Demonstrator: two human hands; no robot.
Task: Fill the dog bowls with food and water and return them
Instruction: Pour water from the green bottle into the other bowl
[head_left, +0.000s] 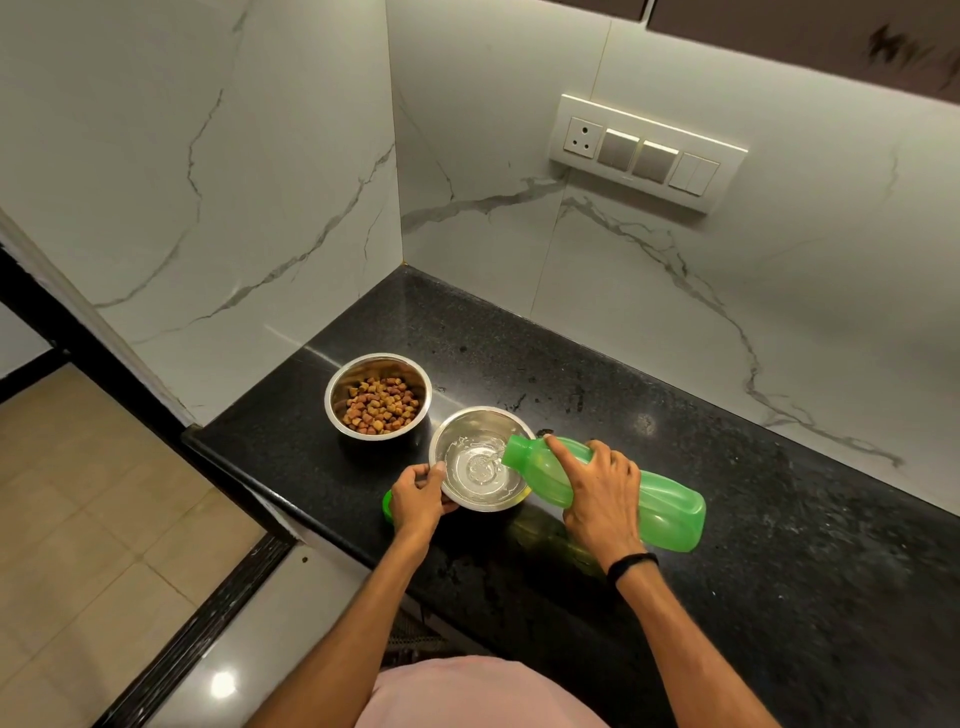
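Steel kibble bowl (338, 391) beside water bowl (480, 414), rim in pinch of left hand (415, 494), green bottle (670, 509) in grip of right hand (602, 499).

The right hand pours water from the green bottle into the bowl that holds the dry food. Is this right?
No. The head view shows the right hand pouring water from the green bottle into the other steel bowl beside the food bowl.
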